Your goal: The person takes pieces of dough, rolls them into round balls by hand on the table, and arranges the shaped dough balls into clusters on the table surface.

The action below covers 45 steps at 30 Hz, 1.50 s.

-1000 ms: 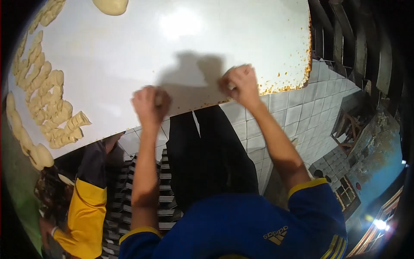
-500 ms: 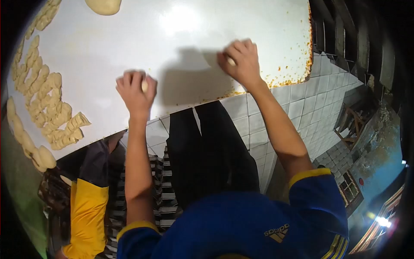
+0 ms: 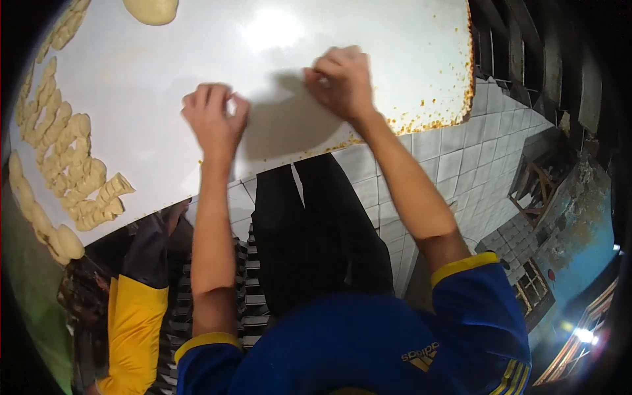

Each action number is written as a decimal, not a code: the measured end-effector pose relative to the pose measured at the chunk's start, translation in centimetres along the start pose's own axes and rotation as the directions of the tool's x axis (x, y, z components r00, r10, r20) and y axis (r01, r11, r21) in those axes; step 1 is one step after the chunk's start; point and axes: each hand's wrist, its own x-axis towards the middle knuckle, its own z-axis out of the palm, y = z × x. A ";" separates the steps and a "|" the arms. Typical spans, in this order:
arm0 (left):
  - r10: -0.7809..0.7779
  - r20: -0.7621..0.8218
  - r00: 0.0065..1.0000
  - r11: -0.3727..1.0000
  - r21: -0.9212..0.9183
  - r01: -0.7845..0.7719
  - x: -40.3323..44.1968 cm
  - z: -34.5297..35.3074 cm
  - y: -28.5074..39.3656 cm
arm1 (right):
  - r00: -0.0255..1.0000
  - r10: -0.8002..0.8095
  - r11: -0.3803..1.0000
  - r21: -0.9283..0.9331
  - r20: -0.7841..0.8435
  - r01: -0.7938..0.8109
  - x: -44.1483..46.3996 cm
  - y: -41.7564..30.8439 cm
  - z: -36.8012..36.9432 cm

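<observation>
My left hand [image 3: 214,117] is curled, palm down, over the white tabletop [image 3: 151,118]. A pale spot shows in the gap between its thumb and fingers. Farther right and a little higher, my right hand [image 3: 342,82] is also curled against the surface, its thumb close to the fingertips. Small pieces of dough were visible in both hands a moment ago; the fingers now mostly hide them. Both hands are apart from the twisted dough pieces [image 3: 79,155] lined up at the left edge and from the large dough lump [image 3: 153,9] at the top.
Smooth dough pieces [image 3: 31,207] lie along the far-left rim. Rusty spots mark the table's right edge [image 3: 469,72]. Another person's yellow garment [image 3: 137,329] is at lower left. White tiles [image 3: 428,155] and dark slats [image 3: 517,52] are at right.
Both hands have moved away from my body across the tabletop, the right one also leftward, closer to the left. The dough in their grips shows less than before.
</observation>
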 end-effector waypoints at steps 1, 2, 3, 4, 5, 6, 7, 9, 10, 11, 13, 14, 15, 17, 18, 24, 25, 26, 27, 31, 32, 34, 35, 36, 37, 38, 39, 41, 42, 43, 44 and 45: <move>0.008 0.013 1.000 1.000 0.016 -0.009 0.0 0.8 1.8 | 0.997 0.028 0.997 0.066 0.073 -0.033 0.4 -1.2 0.8; 0.055 0.058 0.997 0.997 -0.065 -0.051 -1.3 1.3 2.7 | 0.996 0.027 0.992 0.119 0.081 -0.037 -0.5 -2.6 0.8; 0.059 0.057 0.997 0.990 -0.133 -0.051 -3.3 1.1 3.7 | 0.998 0.022 0.983 0.179 0.053 -0.031 -2.4 -4.0 0.0; 0.062 0.057 0.996 0.978 -0.201 -0.050 -5.5 0.5 4.3 | 0.999 0.019 0.971 0.239 0.026 -0.025 -4.0 -4.5 -0.6; 0.062 0.054 0.997 0.979 -0.200 -0.050 -7.1 0.0 3.4 | 1.000 0.016 0.971 0.239 0.024 -0.021 -5.4 -3.2 -0.9; 0.095 0.082 0.992 0.982 -0.174 -0.079 -8.6 -0.8 1.4 | 0.994 -0.005 0.975 0.223 0.110 -0.020 -7.3 -1.4 -1.7; 0.127 0.112 0.985 0.983 -0.150 -0.110 -9.5 -1.7 -0.5 | 0.980 -0.023 0.978 0.206 0.197 -0.019 -8.6 0.1 -2.7; 0.024 0.140 0.990 0.999 -0.030 -0.020 -7.1 -3.5 -2.0 | 0.968 0.173 0.942 0.255 0.184 -0.217 -5.9 2.5 -3.3; 0.010 0.134 0.991 1.000 -0.002 -0.010 -4.8 -3.4 -2.1 | 0.999 -0.036 0.996 -0.081 0.035 0.038 -3.9 3.2 -3.1; 0.018 0.095 0.995 1.000 -0.011 -0.017 -2.7 -2.4 -1.7 | 0.999 -0.036 0.996 -0.081 0.034 0.038 -2.2 2.5 -2.4; 0.009 0.042 0.999 1.000 0.000 -0.009 0.0 0.0 0.9 | 0.992 0.059 0.998 -0.012 0.107 -0.059 0.0 -0.1 -0.1; -0.002 0.071 0.997 1.000 0.001 0.002 -0.4 0.6 2.5 | 0.992 0.066 0.998 -0.013 0.112 -0.065 -0.9 -1.4 0.0; 0.047 0.041 0.998 0.997 -0.061 -0.044 -1.9 1.0 3.5 | 0.998 0.034 0.996 0.086 0.060 -0.039 -2.2 -3.0 -0.2; 0.094 0.058 0.994 0.986 -0.146 -0.085 -6.3 0.1 4.2 | 1.000 0.003 0.983 0.182 0.004 -0.004 -5.2 -3.6 -0.4; 0.094 0.056 0.994 0.986 -0.146 -0.085 -7.9 -0.9 3.3 | 0.999 -0.019 0.979 0.203 0.046 0.010 -7.6 -2.3 -1.1; 0.081 0.017 0.997 0.997 0.014 -0.081 -2.4 -1.4 -1.4 | 0.998 -0.053 0.998 0.022 0.018 0.052 -1.1 3.0 -2.4; 0.063 0.036 0.997 0.997 0.051 -0.064 -1.3 0.0 -0.3 | 0.997 -0.053 0.997 0.055 -0.063 0.057 -0.1 2.1 -1.1; 0.044 0.061 0.997 0.995 0.086 -0.049 -1.0 1.0 1.0 | 0.997 -0.044 0.997 0.056 -0.058 0.047 -0.6 0.6 -0.4; 0.034 0.096 0.995 0.999 0.018 -0.036 -2.0 1.1 2.7 | 1.000 0.014 0.991 0.129 0.007 -0.015 -1.6 -1.1 0.1; 0.135 0.059 0.989 0.986 -0.110 -0.128 -9.1 -0.3 1.7 | 0.998 -0.003 0.970 0.242 0.058 -0.011 -8.0 -0.8 -1.4; 0.174 0.076 0.982 0.980 -0.116 -0.164 -9.8 -1.0 0.0 | 0.991 -0.049 0.968 0.252 0.121 0.017 -8.9 0.6 -2.5; 0.062 0.146 0.987 0.998 -0.018 -0.060 -7.5 -3.0 -2.3 | 0.990 -0.020 0.997 0.082 0.139 0.009 -7.1 3.5 -4.2; -0.008 0.143 0.990 1.000 0.005 0.008 -5.5 -3.1 -1.9 | 0.994 -0.071 0.996 -0.038 0.088 0.074 -5.0 4.2 -3.8; 0.023 0.065 0.998 1.000 0.011 -0.024 -3.3 -2.0 -1.3 | 0.996 -0.090 0.996 -0.018 -0.010 0.090 -2.8 4.0 -2.7; 0.025 0.045 0.999 1.000 0.013 -0.025 -1.4 -0.6 -0.3 | 0.995 -0.085 0.996 0.022 -0.042 0.086 -1.0 3.1 -1.4; 0.024 0.036 0.999 1.000 0.013 -0.024 -0.7 0.3 1.0 | 0.995 -0.071 0.995 0.063 -0.067 0.076 -0.3 2.1 -0.3; 0.046 0.060 0.997 0.999 -0.003 -0.046 -1.5 0.9 2.2 | 0.996 -0.064 0.996 0.065 -0.064 0.068 -1.2 0.8 0.1; 0.075 0.109 0.991 0.991 -0.115 -0.062 -3.9 1.0 4.1 | 0.998 -0.007 0.977 0.214 0.055 -0.005 -3.4 -1.7 0.0; 0.074 0.106 0.992 0.991 -0.115 -0.061 -6.3 0.6 3.7 | 0.998 -0.010 0.977 0.213 0.055 -0.002 -5.0 -1.7 -0.4; 0.136 0.081 0.987 0.986 -0.112 -0.127 -8.5 0.1 2.6 | 0.998 -0.061 0.973 0.224 0.035 0.052 -6.9 -0.8 -1.2; 0.198 0.056 0.979 0.976 -0.105 -0.192 -9.6 -0.5 1.2 | 0.994 -0.113 0.966 0.234 0.014 0.106 -7.9 0.3 -2.2; 0.129 0.099 0.987 0.990 -0.071 -0.122 -9.4 -1.7 -0.9 | 0.994 -0.076 0.982 0.180 0.076 0.061 -7.8 2.0 -3.4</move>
